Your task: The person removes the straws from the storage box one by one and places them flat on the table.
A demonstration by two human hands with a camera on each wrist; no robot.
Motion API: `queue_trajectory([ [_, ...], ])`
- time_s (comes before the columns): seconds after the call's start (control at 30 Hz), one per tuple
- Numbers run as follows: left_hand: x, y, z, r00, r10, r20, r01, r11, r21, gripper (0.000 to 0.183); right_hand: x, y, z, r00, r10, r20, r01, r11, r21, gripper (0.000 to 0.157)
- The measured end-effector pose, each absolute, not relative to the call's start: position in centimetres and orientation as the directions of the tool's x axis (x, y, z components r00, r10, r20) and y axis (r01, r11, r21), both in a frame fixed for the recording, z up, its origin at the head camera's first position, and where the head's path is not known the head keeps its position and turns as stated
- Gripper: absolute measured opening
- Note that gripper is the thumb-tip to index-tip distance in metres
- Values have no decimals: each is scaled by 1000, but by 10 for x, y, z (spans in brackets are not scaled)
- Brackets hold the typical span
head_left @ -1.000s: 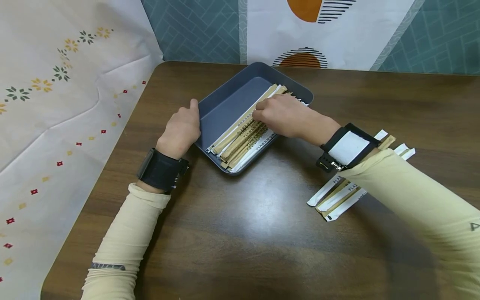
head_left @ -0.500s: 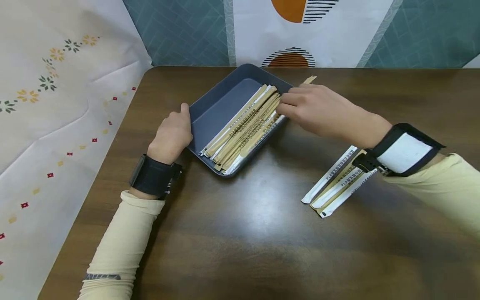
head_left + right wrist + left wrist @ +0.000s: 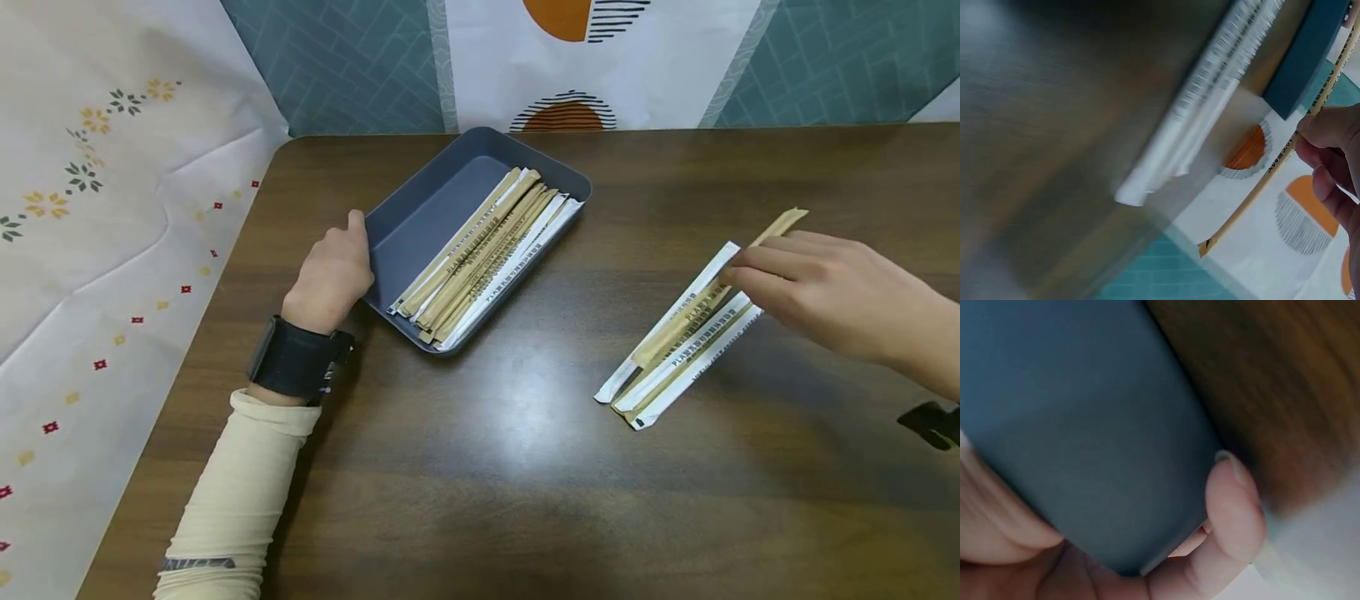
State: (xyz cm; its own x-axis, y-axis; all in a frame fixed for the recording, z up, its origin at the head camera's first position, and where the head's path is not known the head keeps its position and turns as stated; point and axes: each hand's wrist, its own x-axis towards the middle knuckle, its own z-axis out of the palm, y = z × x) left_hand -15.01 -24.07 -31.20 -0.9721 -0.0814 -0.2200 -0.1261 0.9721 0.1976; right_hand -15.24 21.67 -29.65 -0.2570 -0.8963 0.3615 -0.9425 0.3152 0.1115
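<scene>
Blue-grey tray (image 3: 420, 221), tan and white packets (image 3: 483, 260), brown wood-grained table (image 3: 487, 483)

Tan packet (image 3: 675, 327), aslant above packet row (image 3: 686, 351), packets (image 3: 483, 257) in grey tray (image 3: 420, 221)

Indoor, home-like dining setting by the look of it — exact room type can't be told. Brown wood-grain table (image 3: 450, 475) across near and middle. Far side: teal sheet (image 3: 337, 71) in a brick-like pattern, white panel (image 3: 690, 67) printed with orange half-circles (image 3: 558, 17). Left: white flower-print sheet (image 3: 60, 258). Slim paper-wrapped sticks (image 3: 480, 258) in a dark blue tray (image 3: 427, 200) — tableware-type items, fits dining.
</scene>
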Motion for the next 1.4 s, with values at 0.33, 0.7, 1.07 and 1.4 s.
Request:
queue_trajectory([
  [0.33,-149,-242,-313,-975,-79,-210,-121,974,193,43,-110,252,-323,-329,-878,348,-913,390,120,58],
  [0.7,-151,-241,-312,-972,-85,-218,-130,972,197,43,-92,257,-343,-347,-873,341,-916,394,75,60],
  [1.07,-151,-241,-312,-971,-84,-222,-130,971,199,44,-93,246,-342,-357,-877,323,-912,402,85,61],
  [1.4,-150,-241,-312,-972,-80,-219,-126,971,204,43,-102,243,-333,-354,-874,333,-911,402,88,63],
])
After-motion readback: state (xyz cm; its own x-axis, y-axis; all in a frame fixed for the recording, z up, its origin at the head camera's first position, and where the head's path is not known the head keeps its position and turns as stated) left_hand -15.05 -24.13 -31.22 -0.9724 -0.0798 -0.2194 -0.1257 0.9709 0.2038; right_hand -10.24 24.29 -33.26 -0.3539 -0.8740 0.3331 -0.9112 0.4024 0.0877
